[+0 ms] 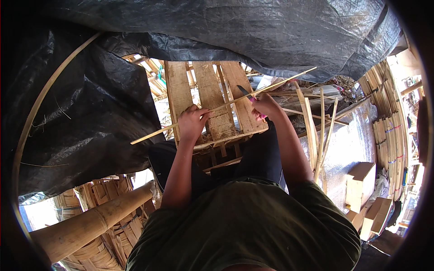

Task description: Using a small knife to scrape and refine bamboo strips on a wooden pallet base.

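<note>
A long, thin bamboo strip slants across in front of me, its left end lower and its right end higher. My left hand is closed round the strip left of its middle. In my right hand is a knife with a dark blade and a pinkish handle, its blade crossing close to the strip. Whether the blade cuts into the strip cannot be made out. Beneath both hands stands a slatted wooden bench, between my knees and beyond them.
Black plastic sheeting hangs at the left and across the far side. Split bamboo pieces lean beside my right arm. Cardboard boxes and bundled bamboo strips are farther right. A thick bamboo pole runs at the lower left.
</note>
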